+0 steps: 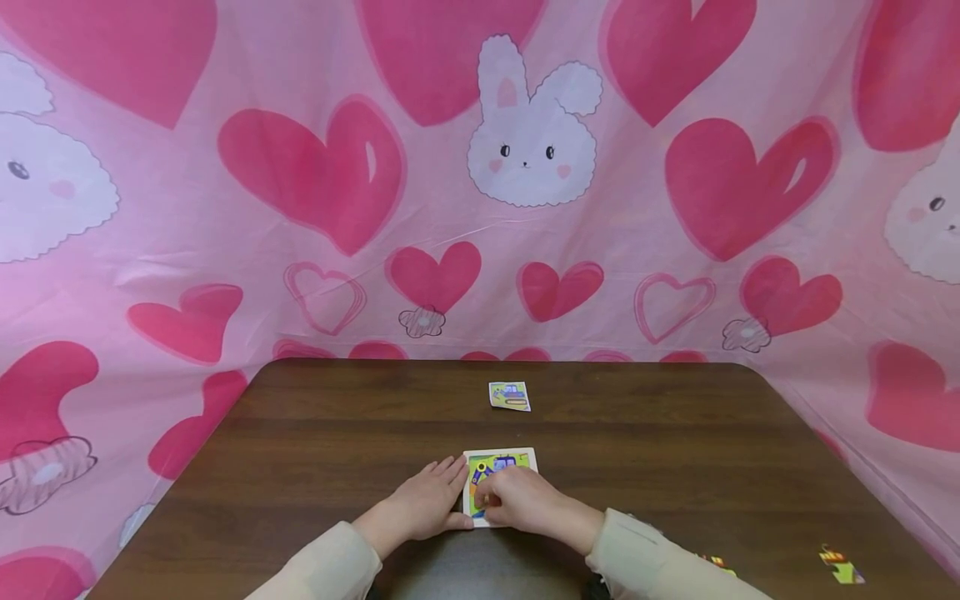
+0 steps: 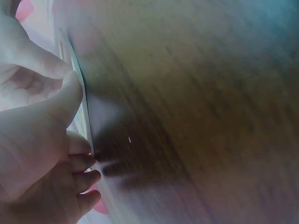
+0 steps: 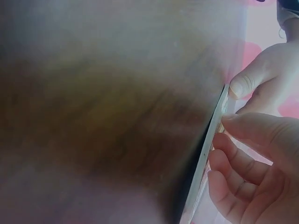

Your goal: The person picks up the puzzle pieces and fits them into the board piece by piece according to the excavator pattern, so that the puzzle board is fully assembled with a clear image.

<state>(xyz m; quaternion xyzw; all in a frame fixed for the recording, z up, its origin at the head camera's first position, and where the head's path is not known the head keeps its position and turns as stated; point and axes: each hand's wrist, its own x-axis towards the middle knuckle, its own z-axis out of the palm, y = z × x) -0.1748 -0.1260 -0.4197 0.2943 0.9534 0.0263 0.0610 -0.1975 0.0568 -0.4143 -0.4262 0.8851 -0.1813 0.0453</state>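
A small picture puzzle in a white-rimmed board lies at the middle of the table, with a blue vehicle on a yellow-green ground. My left hand rests along its left side, fingers stretched out and thumb at the lower left corner. Over the picture, my right hand works with curled fingers and covers much of the board. In the right wrist view its thumb meets the board's face close to the left thumb. I cannot tell whether a piece sits between the right fingertips.
Farther back on the table lies a small picture card with a blue digger. A yellow and red puzzle piece lies at the front right. Other yellow pieces show partly behind the right sleeve. Behind hangs a pink heart-patterned cloth.
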